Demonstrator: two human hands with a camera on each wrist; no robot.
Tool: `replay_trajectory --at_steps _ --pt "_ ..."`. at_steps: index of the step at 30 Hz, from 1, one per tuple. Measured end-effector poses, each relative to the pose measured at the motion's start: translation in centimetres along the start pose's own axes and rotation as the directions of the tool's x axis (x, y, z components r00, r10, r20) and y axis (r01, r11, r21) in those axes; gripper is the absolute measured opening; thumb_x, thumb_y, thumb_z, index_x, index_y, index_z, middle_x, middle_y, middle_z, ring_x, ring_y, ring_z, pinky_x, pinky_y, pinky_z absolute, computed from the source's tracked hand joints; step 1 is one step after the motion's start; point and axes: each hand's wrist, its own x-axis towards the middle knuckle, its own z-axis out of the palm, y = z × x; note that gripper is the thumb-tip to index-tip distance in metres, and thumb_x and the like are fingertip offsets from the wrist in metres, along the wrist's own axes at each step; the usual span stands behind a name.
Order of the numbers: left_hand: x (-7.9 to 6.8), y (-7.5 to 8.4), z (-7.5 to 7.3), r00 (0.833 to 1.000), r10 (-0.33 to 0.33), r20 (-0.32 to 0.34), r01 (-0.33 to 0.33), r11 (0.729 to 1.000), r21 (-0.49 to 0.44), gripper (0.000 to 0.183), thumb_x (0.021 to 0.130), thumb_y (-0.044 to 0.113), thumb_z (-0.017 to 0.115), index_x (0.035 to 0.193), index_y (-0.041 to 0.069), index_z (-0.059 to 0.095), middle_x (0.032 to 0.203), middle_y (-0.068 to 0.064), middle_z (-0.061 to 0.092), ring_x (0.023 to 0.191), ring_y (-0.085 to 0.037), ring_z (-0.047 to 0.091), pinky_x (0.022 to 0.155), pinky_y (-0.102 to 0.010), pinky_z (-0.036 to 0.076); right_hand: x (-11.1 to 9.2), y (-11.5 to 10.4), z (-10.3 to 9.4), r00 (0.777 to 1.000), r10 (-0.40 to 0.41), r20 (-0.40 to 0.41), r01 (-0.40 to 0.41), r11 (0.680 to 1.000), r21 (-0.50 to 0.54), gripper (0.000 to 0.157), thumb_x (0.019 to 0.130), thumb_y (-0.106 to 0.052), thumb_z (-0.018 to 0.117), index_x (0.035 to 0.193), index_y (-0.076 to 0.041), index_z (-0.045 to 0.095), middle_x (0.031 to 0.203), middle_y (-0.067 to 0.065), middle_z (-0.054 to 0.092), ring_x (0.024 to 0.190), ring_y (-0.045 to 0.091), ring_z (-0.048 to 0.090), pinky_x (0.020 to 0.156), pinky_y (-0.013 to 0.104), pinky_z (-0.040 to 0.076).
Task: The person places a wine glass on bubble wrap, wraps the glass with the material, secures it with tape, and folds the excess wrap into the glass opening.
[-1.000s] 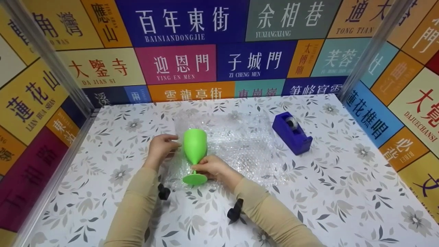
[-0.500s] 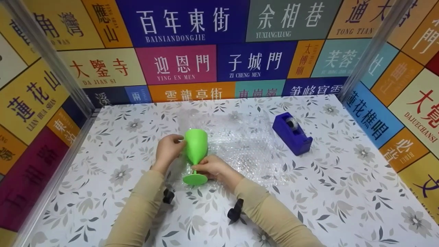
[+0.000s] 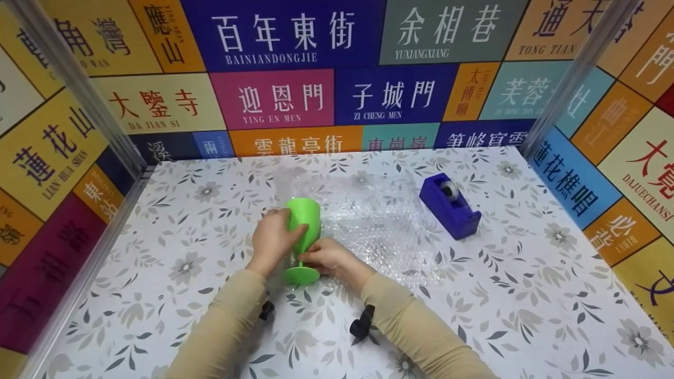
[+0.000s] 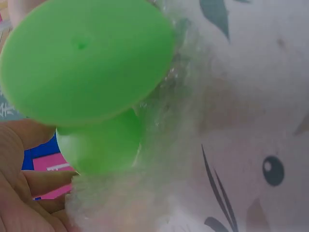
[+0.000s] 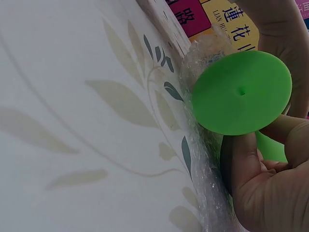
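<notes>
Right hand (image 3: 333, 257) pinches the goblet (image 3: 311, 216) firmly by its stem; left hand (image 3: 273, 237) curves thumb and fingers about the bowl. It lies lengthwise over the bubble wrap (image 3: 379, 231), mouth pointing away, foot nearest.

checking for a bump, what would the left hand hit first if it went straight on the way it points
Most likely the green goblet: the left hand points at its bowl. They may even be touching; depth is unclear there.
</notes>
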Motion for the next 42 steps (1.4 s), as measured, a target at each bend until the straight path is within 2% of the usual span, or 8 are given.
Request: replay_trajectory --at_steps 4,10,14,22,35,39,42 --pt "-0.4 0.3 0.3 0.998 0.062 -0.018 -0.062 0.998 0.010 0.051 0.087 0.032 0.076 0.124 -0.001 0.063 0.113 -0.019 0.066 0.095 -0.034 0.064 0.082 -0.048 0.053 0.0 0.1 0.0 1.000 -0.018 0.006 0.018 1.000 -0.003 0.015 0.086 0.003 0.070 0.075 -0.005 0.061 0.075 0.003 0.061 0.066 0.012 0.060 0.064 0.024 0.057" --pt "-0.6 0.5 0.5 0.994 0.104 -0.023 -0.104 0.994 0.015 0.058 0.085 0.028 0.078 0.132 0.000 0.060 0.129 -0.021 0.062 0.109 -0.038 0.063 0.093 -0.049 0.051 -0.2 0.0 -0.2 1.000 -0.013 0.028 0.014 1.000 -0.023 0.017 0.086 0.000 0.070 0.073 -0.007 0.061 0.073 0.002 0.061 0.064 0.011 0.060 0.061 0.022 0.055" --pt "-0.6 0.7 0.5 0.991 0.132 -0.018 -0.131 0.990 0.045 0.060 0.084 0.029 0.079 0.134 0.001 0.060 0.131 -0.022 0.060 0.111 -0.039 0.062 0.096 -0.049 0.050 -0.2 0.0 -0.2 0.999 -0.020 0.045 0.021 0.999 -0.042 0.019 0.086 0.000 0.069 0.072 -0.007 0.060 0.071 0.002 0.060 0.062 0.011 0.059 0.059 0.021 0.054" --pt "-0.5 0.8 0.6 0.989 0.148 0.026 -0.149 0.987 0.061 0.057 0.088 0.029 0.077 0.136 0.004 0.059 0.135 -0.023 0.057 0.118 -0.040 0.058 0.102 -0.049 0.047 -0.2 0.0 -0.4 0.999 -0.015 0.046 0.016 1.000 -0.022 0.018 0.086 0.002 0.068 0.074 -0.007 0.059 0.072 0.003 0.060 0.063 0.011 0.059 0.060 0.022 0.055" --pt "-0.5 1.3 0.7 0.982 0.189 0.025 -0.190 0.974 0.123 0.053 0.088 0.030 0.076 0.132 0.004 0.062 0.132 -0.024 0.059 0.111 -0.040 0.062 0.097 -0.049 0.050 -0.2 0.0 -0.6 0.999 0.006 0.040 -0.006 1.000 0.011 0.017 0.087 0.003 0.069 0.076 -0.007 0.060 0.076 0.004 0.062 0.067 0.013 0.060 0.066 0.025 0.057" --pt "-0.5 1.5 0.7 0.975 0.221 0.002 -0.219 0.965 0.143 0.051 0.086 0.029 0.078 0.128 0.003 0.064 0.129 -0.025 0.060 0.104 -0.042 0.065 0.091 -0.050 0.053 -0.3 -0.2 -1.2 0.997 0.001 0.080 -0.001 1.000 -0.008 0.014 0.088 0.001 0.068 0.078 -0.006 0.061 0.076 0.004 0.062 0.069 0.014 0.061 0.066 0.025 0.057" --pt "-0.6 1.6 0.7 0.969 0.246 -0.017 -0.241 0.958 0.155 0.050 0.084 0.028 0.080 0.125 0.003 0.066 0.127 -0.026 0.061 0.099 -0.043 0.066 0.086 -0.051 0.055 -0.5 -0.7 -2.3 0.993 0.007 0.114 -0.003 0.999 -0.035 0.005 0.090 -0.002 0.068 0.086 0.000 0.066 0.077 0.007 0.066 0.070 0.016 0.064 0.068 0.027 0.059"
